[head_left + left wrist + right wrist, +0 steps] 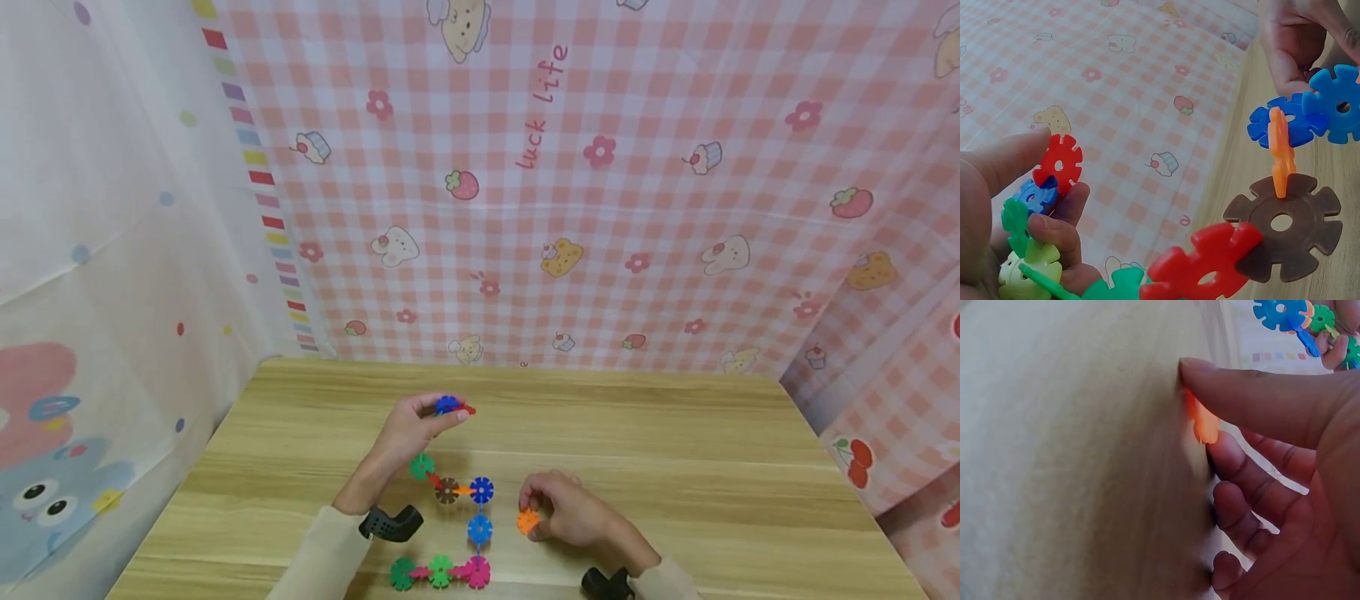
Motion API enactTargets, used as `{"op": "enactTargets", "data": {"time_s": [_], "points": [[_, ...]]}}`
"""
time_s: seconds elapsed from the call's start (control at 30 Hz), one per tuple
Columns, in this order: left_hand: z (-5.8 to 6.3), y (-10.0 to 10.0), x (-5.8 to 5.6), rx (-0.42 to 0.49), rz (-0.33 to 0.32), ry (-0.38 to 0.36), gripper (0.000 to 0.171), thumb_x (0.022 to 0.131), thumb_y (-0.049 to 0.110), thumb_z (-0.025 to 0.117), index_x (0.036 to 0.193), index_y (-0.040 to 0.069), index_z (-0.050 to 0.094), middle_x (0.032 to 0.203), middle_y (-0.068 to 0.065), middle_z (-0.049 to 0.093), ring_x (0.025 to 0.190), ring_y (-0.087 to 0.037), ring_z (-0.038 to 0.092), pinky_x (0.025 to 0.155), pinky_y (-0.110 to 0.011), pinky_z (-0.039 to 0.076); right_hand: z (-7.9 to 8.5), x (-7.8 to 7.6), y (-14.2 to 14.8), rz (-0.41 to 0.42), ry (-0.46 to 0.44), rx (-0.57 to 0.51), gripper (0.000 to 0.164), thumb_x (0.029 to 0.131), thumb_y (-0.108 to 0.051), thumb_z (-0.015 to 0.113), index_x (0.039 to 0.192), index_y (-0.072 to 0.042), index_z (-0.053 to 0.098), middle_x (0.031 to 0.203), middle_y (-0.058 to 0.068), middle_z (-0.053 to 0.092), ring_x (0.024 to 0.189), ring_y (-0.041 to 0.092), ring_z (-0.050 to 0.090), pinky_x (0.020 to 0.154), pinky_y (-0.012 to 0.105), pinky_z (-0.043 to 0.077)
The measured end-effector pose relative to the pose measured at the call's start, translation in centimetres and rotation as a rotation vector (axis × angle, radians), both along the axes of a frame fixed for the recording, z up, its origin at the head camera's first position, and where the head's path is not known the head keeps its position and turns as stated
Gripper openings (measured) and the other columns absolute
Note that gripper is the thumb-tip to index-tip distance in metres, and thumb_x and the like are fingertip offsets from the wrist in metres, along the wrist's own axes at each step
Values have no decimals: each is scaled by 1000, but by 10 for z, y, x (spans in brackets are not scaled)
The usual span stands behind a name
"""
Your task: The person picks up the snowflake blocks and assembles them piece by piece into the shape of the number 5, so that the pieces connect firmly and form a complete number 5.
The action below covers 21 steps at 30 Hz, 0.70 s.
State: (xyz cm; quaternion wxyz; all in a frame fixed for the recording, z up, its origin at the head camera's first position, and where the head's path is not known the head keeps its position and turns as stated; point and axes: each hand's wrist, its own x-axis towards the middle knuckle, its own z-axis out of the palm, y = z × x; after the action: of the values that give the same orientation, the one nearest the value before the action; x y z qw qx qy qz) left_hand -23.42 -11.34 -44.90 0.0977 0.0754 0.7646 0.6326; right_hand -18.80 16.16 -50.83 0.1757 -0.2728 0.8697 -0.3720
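Observation:
My left hand [411, 427] holds the far end of a chain of notched plastic snowflake discs above the table. In the left wrist view that end has a red disc [1070, 164], a blue disc [1036, 199] and a pale yellow-green disc [1042, 272] against the fingers. The chain runs on through a brown disc [447, 491], a dark blue disc [482, 490] and a light blue disc [480, 529] to a pink disc [477, 572]. To the right of the chain, my right hand [573, 510] pinches a loose orange disc [528, 522] at the tabletop.
The chain's near row ends at a dark green disc [402, 574] close to the front of the wooden table [675, 442]. Checked cloth [570, 208] hangs behind the table, with more cloth at both sides. Black wrist mounts [393, 524] sit on both wrists.

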Motion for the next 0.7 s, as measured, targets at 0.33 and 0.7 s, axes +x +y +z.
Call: {"op": "enactTargets", "data": {"time_s": [0.33,0.7], "points": [[0,-1,0,12,3,-15,31,89,33,75,114,15,73,89,1,60,80,-18,44,64,-28,33,2,-1,-1,-29,9,-37,14,82,-7,79,89,-15,70,79,-6,55,73,7,48,65,23,40],[-2,0,-2,19,-2,-7,32,89,34,74,114,14,73,93,0,63,77,-17,43,62,-26,33,34,-17,-2,-177,-36,-285,27,86,8,62,111,0,66,84,5,58,64,17,57,56,26,51]]}}
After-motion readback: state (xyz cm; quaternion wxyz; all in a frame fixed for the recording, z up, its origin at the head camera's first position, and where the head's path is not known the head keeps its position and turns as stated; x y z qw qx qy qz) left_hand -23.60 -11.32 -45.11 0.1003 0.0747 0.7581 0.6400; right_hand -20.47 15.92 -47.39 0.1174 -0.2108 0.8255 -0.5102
